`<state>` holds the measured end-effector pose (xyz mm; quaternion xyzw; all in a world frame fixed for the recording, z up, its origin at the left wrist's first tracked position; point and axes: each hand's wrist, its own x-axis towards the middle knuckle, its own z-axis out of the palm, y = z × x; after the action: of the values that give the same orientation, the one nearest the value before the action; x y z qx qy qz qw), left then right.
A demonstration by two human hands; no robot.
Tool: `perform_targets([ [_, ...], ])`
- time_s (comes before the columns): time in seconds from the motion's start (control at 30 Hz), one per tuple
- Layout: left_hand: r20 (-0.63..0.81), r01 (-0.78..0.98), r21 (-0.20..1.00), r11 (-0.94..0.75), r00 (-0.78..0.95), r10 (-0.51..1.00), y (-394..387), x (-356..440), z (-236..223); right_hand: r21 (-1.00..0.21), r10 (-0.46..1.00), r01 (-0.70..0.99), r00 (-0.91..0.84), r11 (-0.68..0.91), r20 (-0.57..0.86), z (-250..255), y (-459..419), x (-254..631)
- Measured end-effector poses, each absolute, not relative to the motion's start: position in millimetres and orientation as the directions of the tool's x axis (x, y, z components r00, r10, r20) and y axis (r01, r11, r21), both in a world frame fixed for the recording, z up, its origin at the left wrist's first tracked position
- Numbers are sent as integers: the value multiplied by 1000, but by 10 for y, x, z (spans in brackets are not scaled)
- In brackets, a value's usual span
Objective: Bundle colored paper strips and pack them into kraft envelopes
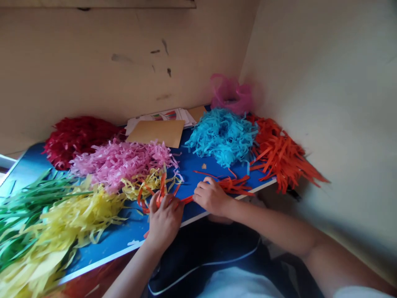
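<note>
My left hand (164, 221) and my right hand (211, 196) are close together at the front edge of a blue tabletop (108, 244). Both grip a bunch of orange paper strips (186, 199), which stretches between them and trails over the table. Just beyond my left hand lies a tangle of pale yellow paper strips (149, 184). Heaps of shredded paper surround my hands: pink (120, 165), yellow (68, 223), green (27, 211), crimson (77, 140), sky blue (221, 136) and orange (279, 153).
A brown envelope (158, 133) and a stack of printed papers (161, 116) lie at the back of the table. A crumpled pink plastic bag (231, 95) sits in the far corner. Beige walls (325, 103) close off the back and right sides.
</note>
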<state>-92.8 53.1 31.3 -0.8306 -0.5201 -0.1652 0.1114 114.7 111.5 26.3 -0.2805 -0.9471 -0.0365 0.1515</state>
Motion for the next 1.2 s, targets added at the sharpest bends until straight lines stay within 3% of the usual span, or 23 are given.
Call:
perform_targets([
  [0.13,355,866,185,-464,382,853,463,-1142,222,-256,575,515,-734,818,360,93,1222,1394],
  [0.27,316,839,358,-410,304,899,469,-1259,131,-472,704,543,-649,694,288,82,1319,1547],
  [0.5,262,888,351,-297,211,942,470,-1183,190,-522,759,588,-620,617,199,183,1288,1475],
  [0.77,168,944,253,-212,173,970,555,-1108,247,-466,806,690,-586,553,88,234,1336,1395],
  [0.87,215,942,187,-279,238,947,542,-1090,288,-429,795,696,-599,576,95,314,1298,1377],
  [1.0,283,890,49,-454,423,861,493,-1037,368,-171,622,599,-740,782,254,378,1176,1349],
  [1.2,335,876,43,-481,441,833,527,-926,412,83,423,463,-859,883,289,285,1207,1251],
])
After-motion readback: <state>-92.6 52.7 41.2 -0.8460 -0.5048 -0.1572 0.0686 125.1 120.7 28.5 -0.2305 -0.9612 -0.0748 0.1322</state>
